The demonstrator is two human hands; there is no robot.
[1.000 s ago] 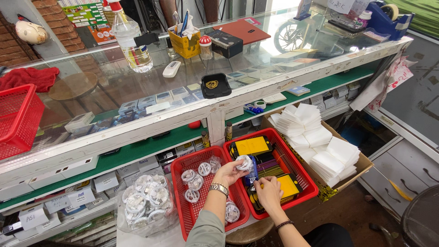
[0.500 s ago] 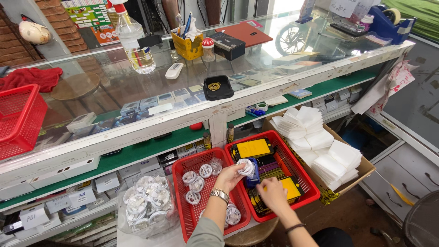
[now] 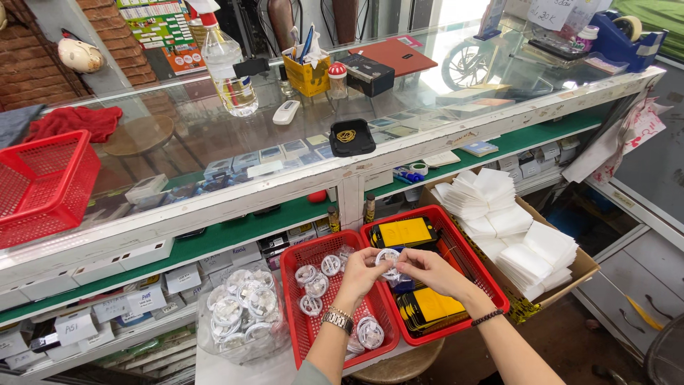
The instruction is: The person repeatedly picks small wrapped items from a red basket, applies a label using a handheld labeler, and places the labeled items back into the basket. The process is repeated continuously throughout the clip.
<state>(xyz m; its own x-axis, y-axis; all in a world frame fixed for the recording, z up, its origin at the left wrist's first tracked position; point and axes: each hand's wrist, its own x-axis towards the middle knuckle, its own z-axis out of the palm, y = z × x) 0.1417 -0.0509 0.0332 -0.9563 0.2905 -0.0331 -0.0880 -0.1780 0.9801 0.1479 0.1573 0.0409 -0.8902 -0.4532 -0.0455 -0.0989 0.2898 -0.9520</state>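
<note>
A small shop, a long glass surface (image 3: pixel 214 135) with little boxed goods shown under it, shelves (image 3: pixel 142 278) full of small labelled boxes, red baskets (image 3: pixel 456 246) of packed items, a tape dispenser (image 3: pixel 627 36) on top

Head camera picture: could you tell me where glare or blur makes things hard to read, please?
In the head view, the glass counter top reflects light and brickwork, veiling the small boxes beneath; bright daylight washes out the far edge. The left hand and right hand, holding a coiled white cable, are sharp; straight edges bow slightly toward the frame corners.
</note>
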